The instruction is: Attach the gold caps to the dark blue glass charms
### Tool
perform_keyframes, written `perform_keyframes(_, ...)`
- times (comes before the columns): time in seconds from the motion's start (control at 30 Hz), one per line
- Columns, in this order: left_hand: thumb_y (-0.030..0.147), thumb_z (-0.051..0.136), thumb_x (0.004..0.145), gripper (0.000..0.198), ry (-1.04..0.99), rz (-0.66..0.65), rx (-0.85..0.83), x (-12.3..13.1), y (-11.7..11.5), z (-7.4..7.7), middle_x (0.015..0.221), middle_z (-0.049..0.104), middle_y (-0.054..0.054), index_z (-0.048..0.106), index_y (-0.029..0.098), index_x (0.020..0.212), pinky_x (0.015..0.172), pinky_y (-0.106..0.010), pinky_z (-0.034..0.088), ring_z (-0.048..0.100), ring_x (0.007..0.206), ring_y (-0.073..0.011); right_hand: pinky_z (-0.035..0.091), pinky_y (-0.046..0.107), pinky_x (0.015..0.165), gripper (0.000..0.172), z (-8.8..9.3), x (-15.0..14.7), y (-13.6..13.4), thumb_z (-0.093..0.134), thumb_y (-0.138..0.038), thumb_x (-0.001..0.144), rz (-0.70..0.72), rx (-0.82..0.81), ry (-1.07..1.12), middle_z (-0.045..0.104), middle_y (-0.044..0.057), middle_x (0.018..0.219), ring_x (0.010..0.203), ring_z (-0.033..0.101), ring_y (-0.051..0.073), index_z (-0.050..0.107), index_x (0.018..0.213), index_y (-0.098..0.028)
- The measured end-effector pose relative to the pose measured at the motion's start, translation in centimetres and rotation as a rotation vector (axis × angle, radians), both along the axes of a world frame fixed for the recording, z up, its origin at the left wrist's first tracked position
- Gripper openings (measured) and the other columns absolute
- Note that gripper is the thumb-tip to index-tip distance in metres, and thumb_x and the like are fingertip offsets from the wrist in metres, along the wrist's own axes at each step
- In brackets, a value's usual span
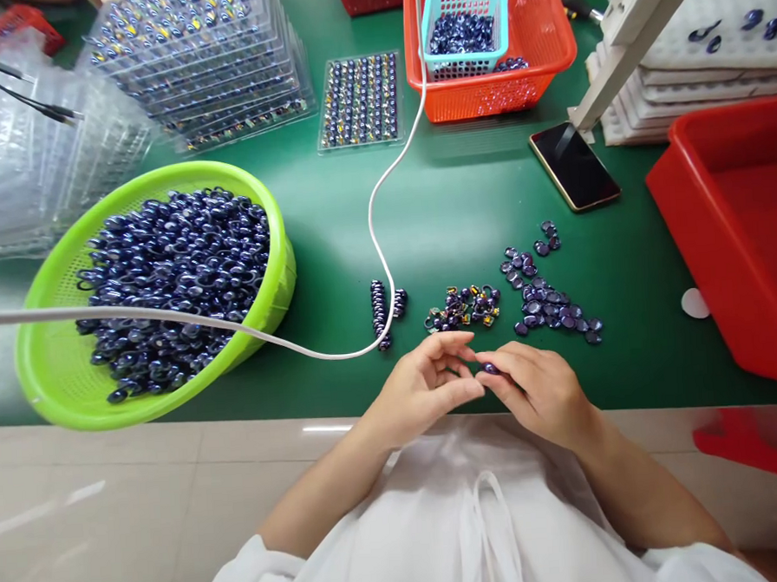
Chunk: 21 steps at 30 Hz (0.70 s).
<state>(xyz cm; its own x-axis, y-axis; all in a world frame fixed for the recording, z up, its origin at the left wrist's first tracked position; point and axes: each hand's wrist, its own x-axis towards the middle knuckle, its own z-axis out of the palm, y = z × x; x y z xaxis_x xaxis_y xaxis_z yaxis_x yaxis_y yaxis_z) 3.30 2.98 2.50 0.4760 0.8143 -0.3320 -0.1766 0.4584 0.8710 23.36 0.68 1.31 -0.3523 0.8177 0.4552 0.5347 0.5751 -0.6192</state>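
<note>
My right hand pinches a small dark purple shiny piece between thumb and fingers, just past the table's front edge. Close to its left side is my left hand, thumb and fingers apart in a loose curve, with nothing visible between them. Beyond the hands lies a little heap of dark pieces with gold-coloured parts. To the right of that heap, flat dark round caps are scattered. A tight row of dark ring-like pieces lies to the left, partly under a white cable.
A green basket full of dark looped pieces stands left. Behind are stacked clear trays, one filled flat tray and an orange basket holding a turquoise one. A phone and red bin are right.
</note>
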Motion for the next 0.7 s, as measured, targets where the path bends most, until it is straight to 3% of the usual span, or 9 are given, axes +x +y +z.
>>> perform_keyframes(0.07,0.021,0.086,0.072,0.061,0.08,-0.069,0.15,0.1,-0.1,0.3,0.117,0.066,-0.011,0.065,0.021,0.129,0.085,-0.031,0.06,0.069,0.098,-0.0191,0.054,0.029,0.062,0.017,-0.1,0.0,-0.1,0.058,-0.016,0.095,0.006,0.041,-0.051,0.074,0.005,0.081,0.068,0.068,0.017,0.064,0.111,-0.02)
perform_keyframes(0.2,0.021,0.08,0.078,0.049,0.164,-0.135,0.281,0.5,-0.3,0.5,0.123,0.065,-0.014,0.069,0.017,0.126,0.091,-0.036,0.06,0.067,0.107,-0.0237,0.056,0.031,0.066,0.017,-0.3,-0.3,-0.2,0.055,-0.013,0.095,0.032,0.109,-0.089,0.074,0.007,0.081,0.072,0.07,0.019,0.064,0.108,-0.018)
perform_keyframes(0.4,0.023,0.082,0.077,0.04,0.148,-0.114,0.198,0.7,-0.7,0.4,0.106,0.075,-0.012,0.074,0.013,0.114,0.09,-0.034,0.059,0.072,0.094,-0.0218,0.053,0.029,0.059,0.014,-0.4,-0.7,-0.5,0.053,-0.013,0.094,0.051,0.128,-0.059,0.071,0.005,0.077,0.064,0.065,0.017,0.063,0.103,-0.019)
perform_keyframes(0.7,0.027,0.086,0.073,0.04,0.022,-0.096,0.005,0.2,-0.9,-0.4,0.101,0.078,-0.009,0.076,0.015,0.11,0.088,-0.033,0.058,0.072,0.09,-0.0209,0.048,0.03,0.053,0.01,-1.3,-1.4,-0.7,0.055,-0.013,0.093,0.016,0.161,-0.022,0.064,0.003,0.068,0.057,0.059,0.016,0.059,0.101,-0.018)
